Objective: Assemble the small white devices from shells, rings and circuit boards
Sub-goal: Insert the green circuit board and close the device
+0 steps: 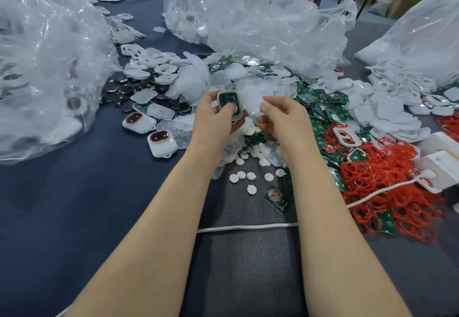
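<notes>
The left hand (213,118) is gripping a small white rounded-rectangle plastic shell (240,108) with a green circuit board (227,100) seated in it, the thumb pressing on the board's near end. The shell's long axis is running near to far, and its open face is looking up toward the camera.

Just to its right, almost touching, the right hand (280,118) is pinching a translucent white plastic cover (251,103) between thumb and fingers. A short leftward move is probably all that hand needs to lay the cover over the board.

Left of the hands, two finished white devices (139,121) with red-rimmed dark windows are lying on the dark blue tablecloth (74,205). On the right, loose green boards (320,110) and red rings (387,182) are lying in heaps.

Three clear plastic bags are slumping at the far side:
- The one on the left (44,68) is holding white parts and dark discs.
- The ones at the centre (248,18) and right (422,31) are holding white parts too blurred to name.
</notes>
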{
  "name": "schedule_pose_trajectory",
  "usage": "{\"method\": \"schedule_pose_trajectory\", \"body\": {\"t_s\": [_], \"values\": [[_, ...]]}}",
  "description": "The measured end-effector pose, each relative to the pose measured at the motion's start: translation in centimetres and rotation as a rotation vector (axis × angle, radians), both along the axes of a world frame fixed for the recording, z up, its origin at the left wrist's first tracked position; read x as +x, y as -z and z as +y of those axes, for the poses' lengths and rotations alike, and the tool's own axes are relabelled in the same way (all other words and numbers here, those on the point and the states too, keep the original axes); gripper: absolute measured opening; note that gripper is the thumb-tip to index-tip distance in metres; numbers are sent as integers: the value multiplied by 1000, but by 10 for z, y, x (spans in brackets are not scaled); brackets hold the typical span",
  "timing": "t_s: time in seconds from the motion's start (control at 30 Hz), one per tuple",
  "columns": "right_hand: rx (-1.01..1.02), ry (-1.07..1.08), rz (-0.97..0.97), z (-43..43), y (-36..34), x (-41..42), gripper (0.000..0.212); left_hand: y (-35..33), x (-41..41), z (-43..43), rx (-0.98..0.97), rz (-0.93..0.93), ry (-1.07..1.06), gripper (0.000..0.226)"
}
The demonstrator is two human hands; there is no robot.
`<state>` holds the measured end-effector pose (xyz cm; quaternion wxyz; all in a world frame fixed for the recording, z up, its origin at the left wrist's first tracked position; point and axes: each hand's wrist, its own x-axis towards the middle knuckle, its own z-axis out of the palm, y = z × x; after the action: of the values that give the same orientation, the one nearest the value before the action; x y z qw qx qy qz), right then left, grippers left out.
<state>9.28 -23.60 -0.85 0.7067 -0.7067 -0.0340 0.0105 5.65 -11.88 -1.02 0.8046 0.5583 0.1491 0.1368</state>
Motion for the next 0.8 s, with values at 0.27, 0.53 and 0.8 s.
{"method": "schedule_pose_trajectory", "body": {"t_s": [0.27,0.53,0.8], "values": [[206,-6,119,-6,-4,1,2,-3,-1,1,-166,-3,37,17],[191,-60,86,15,-8,-8,7,-3,4,0,-277,24,10,23],[-94,47,-34,21,1,-8,10,-5,4,-5,-307,5,8,20]]}}
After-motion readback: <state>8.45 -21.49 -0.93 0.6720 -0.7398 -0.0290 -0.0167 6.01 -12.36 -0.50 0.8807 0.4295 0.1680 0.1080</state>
